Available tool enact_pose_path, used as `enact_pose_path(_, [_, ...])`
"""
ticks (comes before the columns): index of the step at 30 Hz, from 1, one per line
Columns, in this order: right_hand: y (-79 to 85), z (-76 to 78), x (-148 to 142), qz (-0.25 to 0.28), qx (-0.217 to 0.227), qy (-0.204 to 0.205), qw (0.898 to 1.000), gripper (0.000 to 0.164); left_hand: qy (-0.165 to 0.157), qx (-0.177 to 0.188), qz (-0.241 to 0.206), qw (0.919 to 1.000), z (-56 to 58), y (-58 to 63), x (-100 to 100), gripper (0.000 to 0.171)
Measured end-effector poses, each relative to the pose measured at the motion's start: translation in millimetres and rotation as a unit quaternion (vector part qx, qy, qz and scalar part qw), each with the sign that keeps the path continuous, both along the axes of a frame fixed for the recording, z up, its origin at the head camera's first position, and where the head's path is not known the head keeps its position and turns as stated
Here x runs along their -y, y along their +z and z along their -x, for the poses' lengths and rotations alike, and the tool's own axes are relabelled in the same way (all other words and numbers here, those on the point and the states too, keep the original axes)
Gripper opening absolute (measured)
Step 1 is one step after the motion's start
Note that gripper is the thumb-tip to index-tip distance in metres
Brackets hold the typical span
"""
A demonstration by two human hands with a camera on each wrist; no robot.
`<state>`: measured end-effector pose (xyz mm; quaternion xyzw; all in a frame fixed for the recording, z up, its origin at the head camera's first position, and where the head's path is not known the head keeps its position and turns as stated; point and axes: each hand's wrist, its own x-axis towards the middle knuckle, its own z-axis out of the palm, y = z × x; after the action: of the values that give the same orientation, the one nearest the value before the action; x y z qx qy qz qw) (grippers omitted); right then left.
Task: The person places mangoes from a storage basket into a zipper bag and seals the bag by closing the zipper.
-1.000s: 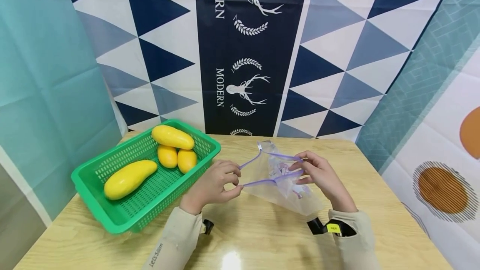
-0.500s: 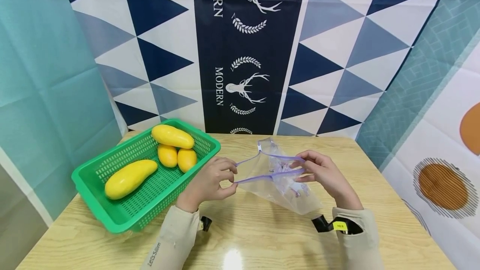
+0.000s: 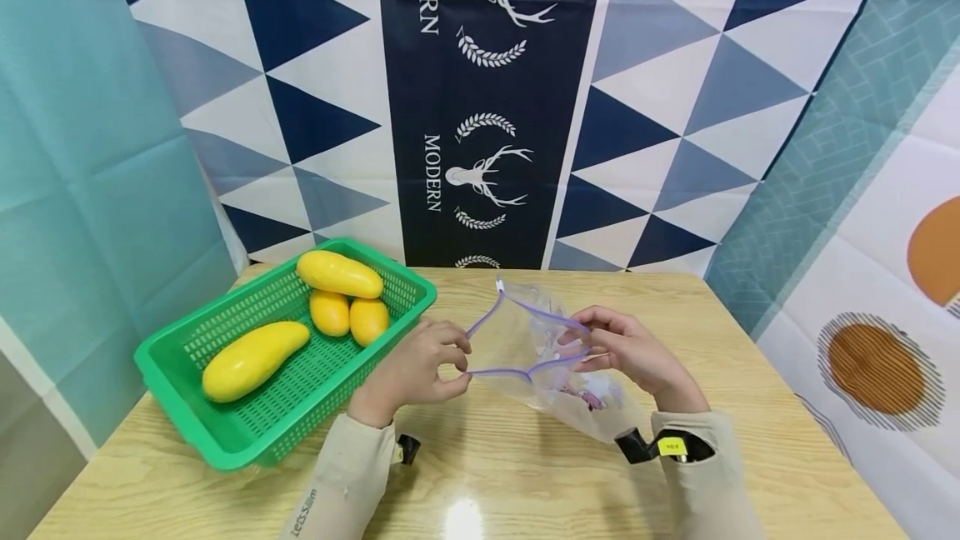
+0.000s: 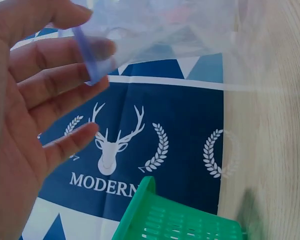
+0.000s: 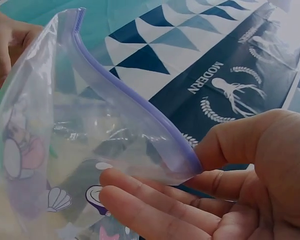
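A clear zip bag (image 3: 543,394) with purple zip edges and small printed pictures is stretched between both hands, its mouth spread wide. My left hand (image 3: 416,369) pinches the left side of the mouth; in the left wrist view its thumb and fingers are at the purple edge (image 4: 87,57), the other fingers spread. My right hand (image 3: 633,357) holds the opposite side. In the right wrist view, thumb and index finger pinch the end of the purple zip strip (image 5: 135,102), while the other fingers lie extended against the bag's wall. Nothing shows inside the bag.
A green plastic basket (image 3: 307,369) stands on the wooden table (image 3: 517,494) at the left, close beside my left hand. In it lie a long yellow fruit (image 3: 255,361) and, at the far end, another long one (image 3: 340,274) over two rounder ones (image 3: 330,312). Patterned cloths hang behind.
The bag's mouth has spread wider, its near edge sagging toward me and its far corner shifting left. Both hands keep their hold. The whole view has shifted slightly; the basket and fruit are unchanged.
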<state>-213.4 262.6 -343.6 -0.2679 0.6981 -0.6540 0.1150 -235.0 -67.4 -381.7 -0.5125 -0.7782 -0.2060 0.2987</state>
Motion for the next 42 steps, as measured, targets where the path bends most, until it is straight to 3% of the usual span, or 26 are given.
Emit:
enact_pose_path(10, [-4.2,3.4,1.0,-0.008,0.017,0.008,1.0,0.021,0.034,0.015,0.047,0.9982,-3.0,2.3,-6.0,0.005])
enact_pose_path(29, [-3.0,4.3,5.0,-0.017,0.019,0.0,1.0,0.023,0.022,0.003,0.062,0.9978,-5.6,9.4,-7.3,0.01])
enact_pose_path(37, [-3.8,4.1,4.2,-0.016,0.019,-0.001,1.0,0.022,0.008,-0.029,0.054,0.9981,-6.1,27.2,-3.0,0.016])
enact_pose_path(42, [-3.6,3.1,4.4,-0.017,0.022,-0.003,1.0,0.022,0.033,-0.063,0.06,0.9957,-11.8,40.5,0.4,0.02])
